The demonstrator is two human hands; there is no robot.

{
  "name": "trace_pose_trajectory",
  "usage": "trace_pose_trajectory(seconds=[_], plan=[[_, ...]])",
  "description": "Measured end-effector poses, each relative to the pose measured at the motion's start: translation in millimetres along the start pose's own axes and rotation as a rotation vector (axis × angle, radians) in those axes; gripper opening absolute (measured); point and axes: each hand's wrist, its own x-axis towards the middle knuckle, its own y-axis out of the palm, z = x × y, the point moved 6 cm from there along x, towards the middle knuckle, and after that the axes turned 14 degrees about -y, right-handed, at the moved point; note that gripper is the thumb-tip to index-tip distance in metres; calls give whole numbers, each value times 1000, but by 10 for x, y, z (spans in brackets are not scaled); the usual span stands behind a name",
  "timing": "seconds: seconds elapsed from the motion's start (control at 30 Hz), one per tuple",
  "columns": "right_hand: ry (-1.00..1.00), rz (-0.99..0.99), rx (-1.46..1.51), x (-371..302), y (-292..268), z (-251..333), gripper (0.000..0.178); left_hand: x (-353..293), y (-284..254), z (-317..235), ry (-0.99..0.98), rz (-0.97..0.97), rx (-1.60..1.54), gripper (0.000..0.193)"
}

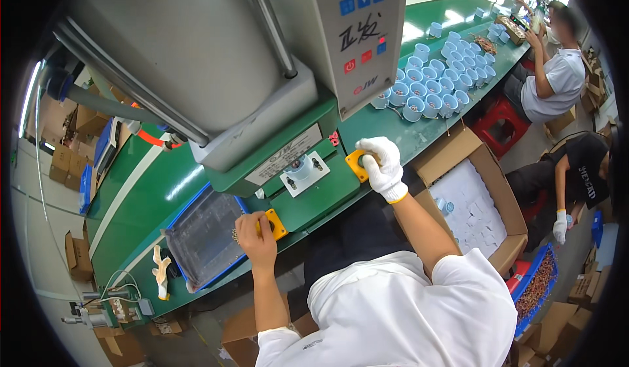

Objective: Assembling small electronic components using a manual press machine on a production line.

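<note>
My bare left hand [256,239] is closed, its thumb side against a yellow button box [276,225] on the press's green base. Small brass-coloured parts [235,235] peek out beside its curled fingers. My right hand [384,169], in a white glove, curls over a second yellow button box [357,165] at the right end of the base, thumb at the dark button. Between the hands, a light blue cup [300,168] stands in a white fixture plate [306,178] under the press head [268,161], which hides its upper part.
A blue-rimmed tray [203,236] and a loose glove [161,272] lie left. Many light blue cups [432,87] crowd the green table at right. An open carton [468,203] with white sheeting stands near my right arm. Two co-workers [557,79] sit beyond; a blue bin [537,285] holds small reddish-brown parts.
</note>
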Motion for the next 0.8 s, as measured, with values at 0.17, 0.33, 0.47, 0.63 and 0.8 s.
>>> trace_pose_trajectory(seconds=[0.17,0.33,0.47,0.63,0.8], plan=[[30,5,-6,23,35,-7,23,117,166,12,-97,68,-10,6],[94,48,35,-52,48,-105,23,77,226,17,-3,149,143,15],[139,63,61,-131,58,-157,23,104,282,-15,-8,176,133,14],[176,67,65,-181,84,-171,23,115,243,-29,-62,160,72,10],[191,-22,120,-154,83,-175,24,122,242,-96,-12,198,84,12]])
